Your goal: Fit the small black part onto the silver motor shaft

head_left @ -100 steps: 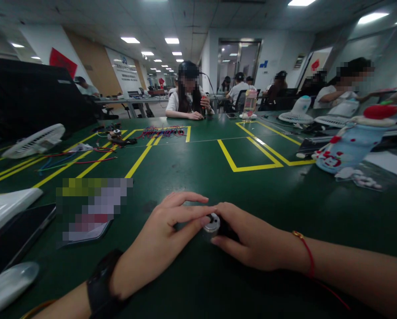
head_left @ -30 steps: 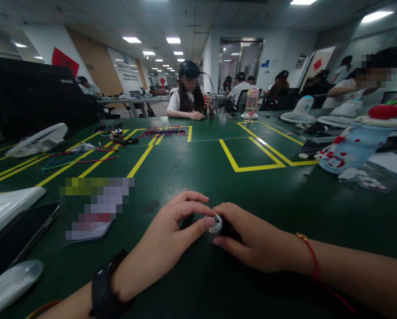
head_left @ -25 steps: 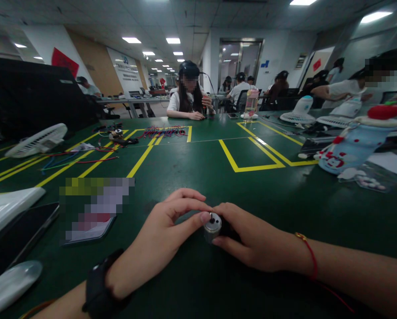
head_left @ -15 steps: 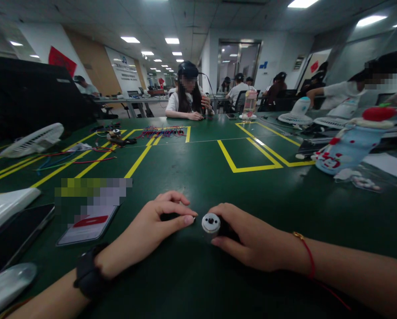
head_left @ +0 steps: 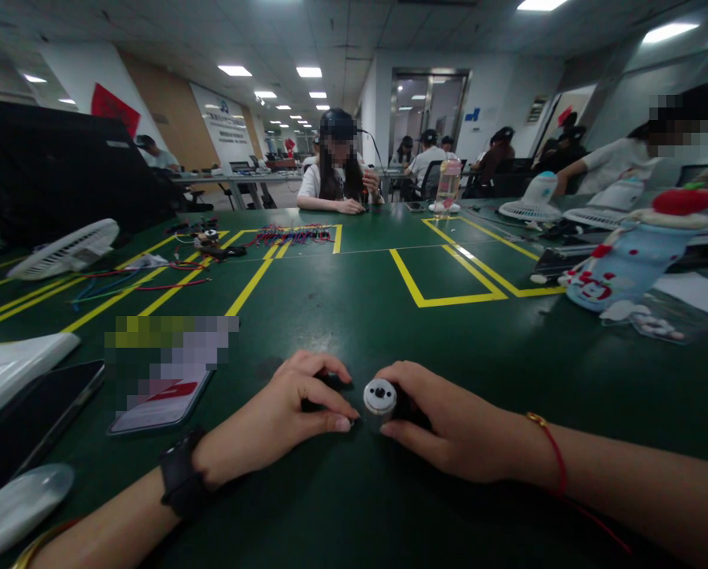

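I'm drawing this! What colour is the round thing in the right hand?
The cylinder is silver-grey; it shows in the head view, the only one.

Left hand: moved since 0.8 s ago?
Yes: on the left hand, the fingertips shifted left and lower in view, away from the metal cylinder, judged against the yellow tape.

head-worn view, forward and down

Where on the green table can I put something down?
Bare room: between the right hand and the yellow tape ahead, and between the left hand and the tangled wires. Crowded: the far left, with loose wires and a white fan, and the right, around the blue bottle.
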`<action>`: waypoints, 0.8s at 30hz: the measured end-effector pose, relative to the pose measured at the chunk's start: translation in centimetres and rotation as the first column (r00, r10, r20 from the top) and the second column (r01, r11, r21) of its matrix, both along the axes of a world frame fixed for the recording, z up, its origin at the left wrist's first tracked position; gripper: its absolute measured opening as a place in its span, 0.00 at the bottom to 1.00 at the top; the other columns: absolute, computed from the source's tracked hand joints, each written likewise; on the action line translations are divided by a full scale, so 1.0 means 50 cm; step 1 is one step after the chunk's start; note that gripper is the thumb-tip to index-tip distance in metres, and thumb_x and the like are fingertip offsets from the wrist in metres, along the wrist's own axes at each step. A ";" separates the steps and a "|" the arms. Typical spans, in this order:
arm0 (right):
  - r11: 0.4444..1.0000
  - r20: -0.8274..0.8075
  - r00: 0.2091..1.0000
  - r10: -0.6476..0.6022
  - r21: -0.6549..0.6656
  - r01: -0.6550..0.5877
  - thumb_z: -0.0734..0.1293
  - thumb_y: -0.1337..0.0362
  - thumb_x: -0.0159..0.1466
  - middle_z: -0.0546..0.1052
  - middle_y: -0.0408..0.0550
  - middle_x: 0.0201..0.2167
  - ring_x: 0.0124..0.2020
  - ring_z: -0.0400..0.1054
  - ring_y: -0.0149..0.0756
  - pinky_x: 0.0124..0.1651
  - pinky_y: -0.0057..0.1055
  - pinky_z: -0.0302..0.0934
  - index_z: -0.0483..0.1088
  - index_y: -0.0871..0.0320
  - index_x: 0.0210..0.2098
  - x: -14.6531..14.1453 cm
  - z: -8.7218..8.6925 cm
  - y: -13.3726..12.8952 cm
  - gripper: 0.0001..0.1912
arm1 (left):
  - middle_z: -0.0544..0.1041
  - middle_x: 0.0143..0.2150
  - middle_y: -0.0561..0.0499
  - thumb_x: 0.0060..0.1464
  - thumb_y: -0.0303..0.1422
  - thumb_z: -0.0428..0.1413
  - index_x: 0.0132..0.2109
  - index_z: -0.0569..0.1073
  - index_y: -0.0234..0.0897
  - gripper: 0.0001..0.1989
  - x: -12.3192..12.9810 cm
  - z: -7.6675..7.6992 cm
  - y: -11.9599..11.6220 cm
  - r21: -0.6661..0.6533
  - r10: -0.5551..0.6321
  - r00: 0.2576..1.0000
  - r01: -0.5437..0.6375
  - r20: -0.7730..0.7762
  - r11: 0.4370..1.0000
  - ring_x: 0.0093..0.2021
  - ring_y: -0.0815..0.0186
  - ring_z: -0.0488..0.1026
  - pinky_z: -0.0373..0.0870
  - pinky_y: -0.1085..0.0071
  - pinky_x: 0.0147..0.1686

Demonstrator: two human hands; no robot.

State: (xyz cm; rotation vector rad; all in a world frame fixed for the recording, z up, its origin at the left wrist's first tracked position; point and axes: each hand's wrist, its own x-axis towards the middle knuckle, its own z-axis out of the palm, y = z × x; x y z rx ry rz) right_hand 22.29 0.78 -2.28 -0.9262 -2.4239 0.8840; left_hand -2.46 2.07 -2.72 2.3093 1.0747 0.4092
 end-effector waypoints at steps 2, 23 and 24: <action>1.000 0.006 1.000 -0.005 -0.002 0.005 0.66 0.65 0.62 0.69 0.48 0.43 0.41 0.63 0.37 0.45 0.35 0.60 0.63 0.57 0.50 0.000 0.000 0.000 0.17 | 0.69 0.51 0.56 0.55 0.35 0.60 0.40 0.79 0.55 0.07 0.000 0.001 0.002 0.000 -0.005 1.000 0.005 -0.002 1.000 0.53 0.59 0.63 0.58 0.58 0.54; 1.000 -0.005 1.000 -0.002 -0.028 0.002 0.66 0.64 0.62 0.70 0.48 0.45 0.43 0.64 0.37 0.47 0.36 0.60 0.62 0.55 0.52 -0.001 0.003 0.004 0.18 | 0.74 0.40 0.52 0.64 0.29 0.45 0.46 0.71 0.41 0.11 -0.022 -0.011 0.027 0.048 0.180 0.981 -0.183 0.073 0.982 0.41 0.64 0.71 0.68 0.67 0.42; 1.000 -0.007 1.000 -0.005 -0.027 0.005 0.66 0.64 0.62 0.70 0.48 0.45 0.43 0.64 0.37 0.47 0.36 0.60 0.63 0.56 0.52 -0.001 0.003 0.004 0.18 | 0.74 0.40 0.52 0.64 0.29 0.45 0.46 0.71 0.41 0.11 -0.022 -0.010 0.027 0.057 0.170 0.983 -0.174 0.069 0.983 0.41 0.64 0.71 0.68 0.67 0.42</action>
